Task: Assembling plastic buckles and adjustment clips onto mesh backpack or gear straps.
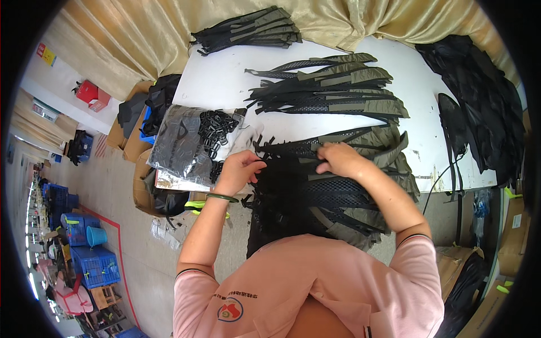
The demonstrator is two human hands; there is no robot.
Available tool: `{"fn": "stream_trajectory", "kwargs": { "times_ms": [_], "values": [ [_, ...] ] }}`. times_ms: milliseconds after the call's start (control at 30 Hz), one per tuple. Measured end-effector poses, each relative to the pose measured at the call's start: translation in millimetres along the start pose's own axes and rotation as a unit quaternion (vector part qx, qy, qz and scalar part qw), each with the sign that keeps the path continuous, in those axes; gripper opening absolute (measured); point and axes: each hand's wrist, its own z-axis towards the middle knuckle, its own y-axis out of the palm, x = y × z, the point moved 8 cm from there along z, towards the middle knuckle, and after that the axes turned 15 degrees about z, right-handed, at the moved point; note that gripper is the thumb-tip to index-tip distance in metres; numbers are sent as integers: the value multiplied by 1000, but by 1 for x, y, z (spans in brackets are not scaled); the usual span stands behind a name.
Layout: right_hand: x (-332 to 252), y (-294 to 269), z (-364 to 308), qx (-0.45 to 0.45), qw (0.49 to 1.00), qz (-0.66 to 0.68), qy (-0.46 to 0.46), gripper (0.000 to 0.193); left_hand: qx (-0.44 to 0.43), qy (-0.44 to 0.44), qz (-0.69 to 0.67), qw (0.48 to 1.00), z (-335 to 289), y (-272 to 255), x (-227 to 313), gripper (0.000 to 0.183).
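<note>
My left hand (242, 170) is closed in a pinch at the narrow, dark ends of a pile of straps; what lies between its fingertips is too small to make out. My right hand (340, 160) has thumb and fingers closed on a black mesh strap (301, 151) with an olive-grey fabric end. More mesh straps (344, 191) hang over the near table edge toward my lap. Left of them, small black plastic buckles (217, 130) spill from a clear plastic bag (174, 138), some lying close to my left hand.
Farther back on the white table (225, 76) lie rows of straps (338, 84) and another bundle (248, 29). Black fabric pieces (479, 101) are heaped at the right. Cardboard boxes (141, 180) stand at the left edge; blue crates (96, 265) and a person (73, 293) are beyond.
</note>
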Motion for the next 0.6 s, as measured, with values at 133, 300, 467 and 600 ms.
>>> {"fn": "stream_trajectory", "kwargs": {
  "times_ms": [133, 300, 467, 600],
  "values": [
    [-90, -4, 17, 224, 936, 108, -248, 42, 1, 13, -47, 999, -1, -2, -9, 6],
    [-124, 28, 53, 170, 876, 334, -303, 32, 9, 25, -88, 996, -3, -11, -24, 4],
    [-123, 41, 69, 132, 885, 330, -300, 24, 61, -17, -177, 982, -2, -40, -39, 11],
    [-105, 40, 73, 106, 892, 367, -242, 18, 234, -22, -26, 972, 33, -115, -94, 11]
  ]
}}
